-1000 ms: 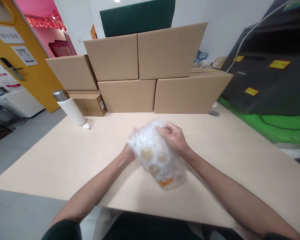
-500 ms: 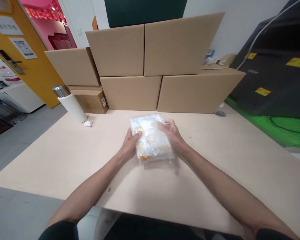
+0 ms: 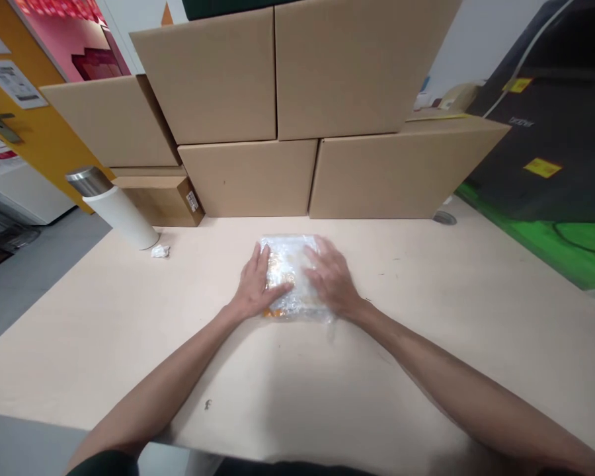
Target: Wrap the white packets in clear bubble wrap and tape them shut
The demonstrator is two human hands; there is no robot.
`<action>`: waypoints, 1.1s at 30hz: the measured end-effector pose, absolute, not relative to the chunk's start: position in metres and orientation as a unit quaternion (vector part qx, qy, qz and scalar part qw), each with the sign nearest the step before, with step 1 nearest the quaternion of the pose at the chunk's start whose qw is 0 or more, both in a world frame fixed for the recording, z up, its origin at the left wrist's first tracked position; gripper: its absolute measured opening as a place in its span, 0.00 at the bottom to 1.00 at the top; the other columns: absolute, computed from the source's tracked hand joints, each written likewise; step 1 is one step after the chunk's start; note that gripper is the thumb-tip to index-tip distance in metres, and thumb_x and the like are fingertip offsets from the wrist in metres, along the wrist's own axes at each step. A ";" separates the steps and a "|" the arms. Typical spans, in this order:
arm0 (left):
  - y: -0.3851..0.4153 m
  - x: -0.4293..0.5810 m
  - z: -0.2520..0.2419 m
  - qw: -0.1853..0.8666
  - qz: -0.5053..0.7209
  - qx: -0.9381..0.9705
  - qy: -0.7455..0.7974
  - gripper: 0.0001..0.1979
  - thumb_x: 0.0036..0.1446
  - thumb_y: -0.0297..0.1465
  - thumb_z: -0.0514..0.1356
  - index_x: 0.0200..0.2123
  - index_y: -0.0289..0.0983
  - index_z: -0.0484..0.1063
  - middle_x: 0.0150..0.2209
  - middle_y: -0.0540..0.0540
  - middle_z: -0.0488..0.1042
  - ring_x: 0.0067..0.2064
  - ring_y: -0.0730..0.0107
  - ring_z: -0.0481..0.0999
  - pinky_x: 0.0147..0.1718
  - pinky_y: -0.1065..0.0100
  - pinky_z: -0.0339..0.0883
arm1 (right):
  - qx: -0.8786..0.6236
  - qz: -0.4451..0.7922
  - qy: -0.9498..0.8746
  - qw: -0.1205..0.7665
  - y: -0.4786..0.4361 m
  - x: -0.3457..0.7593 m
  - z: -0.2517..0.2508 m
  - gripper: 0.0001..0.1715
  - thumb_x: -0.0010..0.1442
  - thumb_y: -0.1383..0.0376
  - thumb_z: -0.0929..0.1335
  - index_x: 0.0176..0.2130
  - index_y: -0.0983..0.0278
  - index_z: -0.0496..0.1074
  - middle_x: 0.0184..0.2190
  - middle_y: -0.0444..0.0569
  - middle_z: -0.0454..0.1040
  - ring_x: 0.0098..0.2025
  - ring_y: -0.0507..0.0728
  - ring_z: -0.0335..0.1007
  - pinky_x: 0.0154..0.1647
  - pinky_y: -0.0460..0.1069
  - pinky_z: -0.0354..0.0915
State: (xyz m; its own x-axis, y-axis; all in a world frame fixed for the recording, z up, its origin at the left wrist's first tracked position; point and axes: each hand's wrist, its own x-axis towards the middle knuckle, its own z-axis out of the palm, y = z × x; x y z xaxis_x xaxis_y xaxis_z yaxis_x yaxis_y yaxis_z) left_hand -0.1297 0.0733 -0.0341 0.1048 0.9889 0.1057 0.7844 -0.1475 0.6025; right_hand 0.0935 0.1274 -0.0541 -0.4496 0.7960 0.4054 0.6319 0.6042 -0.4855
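A flat packet in clear, shiny plastic wrap (image 3: pixel 297 264) lies on the pale tabletop in front of me. An orange patch shows at its lower left corner; what is inside cannot be made out. On its left edge rests my left hand (image 3: pixel 259 284), fingers spread and thumb reaching over the plastic. My right hand (image 3: pixel 332 274) lies over the packet's right side with its fingers apart, slightly smeared by motion. Both hands touch the packet without being wrapped round it.
Large cardboard boxes (image 3: pixel 248 182) are stacked along the table's back edge, with a smaller brown box (image 3: pixel 153 201) at the left. A white bottle with a steel cap (image 3: pixel 121 215) stands beside a crumpled white tissue (image 3: pixel 160 251). A black machine (image 3: pixel 540 132) is at the right.
The packet has come down from my grip to lie flat on the table. Both hands have opened from holding its sides to resting on top. The view has tilted down.
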 end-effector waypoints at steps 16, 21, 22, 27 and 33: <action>0.087 -0.163 -0.038 0.169 0.070 0.806 0.563 0.69 0.41 0.65 0.62 0.73 0.37 0.32 0.73 0.31 0.35 0.73 0.38 0.34 0.67 0.42 0.22 | -0.362 0.233 -0.899 0.082 0.129 0.113 -0.040 0.66 0.55 0.33 0.65 0.73 0.56 0.29 0.75 0.54 0.29 0.74 0.71 0.22 0.71 0.68 0.34; 0.081 -0.157 -0.034 0.164 0.064 0.780 0.601 0.67 0.42 0.64 0.63 0.73 0.36 0.35 0.73 0.29 0.37 0.73 0.37 0.35 0.66 0.39 0.24 | -0.379 0.232 -0.892 0.082 0.128 0.109 -0.041 0.66 0.54 0.32 0.64 0.74 0.57 0.32 0.75 0.56 0.30 0.75 0.70 0.22 0.71 0.68 0.34; 0.078 -0.156 -0.033 0.159 0.069 0.771 0.612 0.66 0.43 0.63 0.63 0.73 0.37 0.35 0.73 0.29 0.37 0.73 0.37 0.35 0.66 0.38 0.24 | -0.380 0.232 -0.891 0.089 0.128 0.108 -0.041 0.67 0.53 0.32 0.65 0.74 0.57 0.33 0.75 0.56 0.30 0.75 0.70 0.22 0.71 0.68 0.34; 0.065 -0.153 -0.026 0.138 0.139 0.785 0.587 0.57 0.53 0.60 0.59 0.73 0.43 0.31 0.74 0.32 0.31 0.73 0.41 0.32 0.65 0.35 0.26 | -0.381 0.232 -0.884 0.140 0.130 0.115 -0.046 0.65 0.54 0.33 0.65 0.74 0.58 0.35 0.75 0.58 0.32 0.75 0.69 0.22 0.71 0.69 0.33; 0.063 -0.149 -0.027 0.166 0.093 0.820 0.541 0.57 0.51 0.61 0.61 0.73 0.43 0.36 0.74 0.34 0.32 0.73 0.40 0.32 0.67 0.38 0.28 | -0.362 0.244 -0.894 0.105 0.131 0.122 -0.040 0.67 0.52 0.32 0.66 0.74 0.60 0.38 0.75 0.58 0.32 0.75 0.70 0.22 0.71 0.68 0.33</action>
State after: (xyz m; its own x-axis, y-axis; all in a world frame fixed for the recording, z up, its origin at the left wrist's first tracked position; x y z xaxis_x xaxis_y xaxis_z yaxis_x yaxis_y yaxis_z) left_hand -0.1488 0.0633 -0.0267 0.3982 0.9169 -0.0269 0.8553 -0.3606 0.3721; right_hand 0.1218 0.1313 -0.0401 -0.7168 0.6972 0.0104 0.5952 0.6195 -0.5118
